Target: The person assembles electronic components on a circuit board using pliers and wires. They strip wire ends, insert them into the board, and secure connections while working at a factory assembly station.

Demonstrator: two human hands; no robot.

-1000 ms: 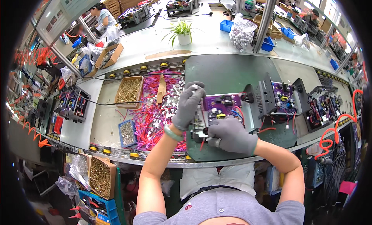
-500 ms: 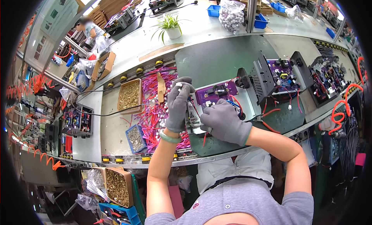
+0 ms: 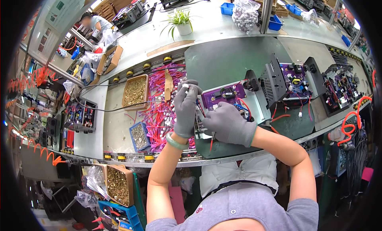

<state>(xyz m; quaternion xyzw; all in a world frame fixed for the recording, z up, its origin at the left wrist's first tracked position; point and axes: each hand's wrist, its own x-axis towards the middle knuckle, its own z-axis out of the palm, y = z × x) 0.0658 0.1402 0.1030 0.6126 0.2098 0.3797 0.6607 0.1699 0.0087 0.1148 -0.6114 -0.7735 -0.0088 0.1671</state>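
The left hand [image 3: 185, 108] points up, its grip pinching a small white connector [image 3: 185, 86]; the right hand [image 3: 227, 122] lies curled on the purple circuit board [image 3: 223, 95], its grip hidden.

The green mat [image 3: 234, 62] beyond the purple circuit board [image 3: 223, 95] lies bare, open for a hand to pass. Just left, pink wire bundles [image 3: 159, 111] and 2 screw trays [image 3: 135, 91] crowd the bench. To the right, a grey metal housing [image 3: 274, 79] stands upright, blocking that side.
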